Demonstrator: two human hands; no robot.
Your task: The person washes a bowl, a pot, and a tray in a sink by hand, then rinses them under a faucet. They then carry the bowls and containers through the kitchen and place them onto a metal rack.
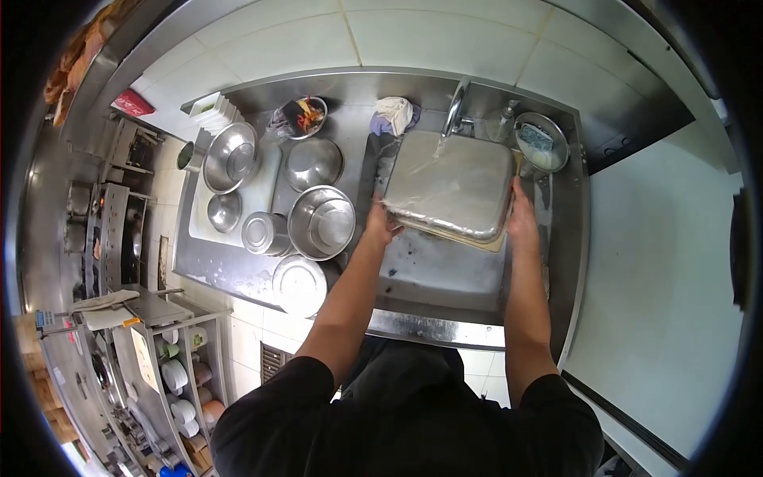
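Both hands hold a metal tray (451,187) over the sink basin (441,274), under the tap (456,107), with water running onto the tray's far part. The left hand (384,220) grips the tray's left side, its fingers curled at the near-left corner; the right hand (521,213) grips the right side, fingers along the edge. A flat light-coloured board (485,242) shows beneath the tray. Right of the tap stands a metal bowl (542,143) with a blue-green sponge (536,137). On the surface (266,274) to the left are metal bowls and pots (321,222).
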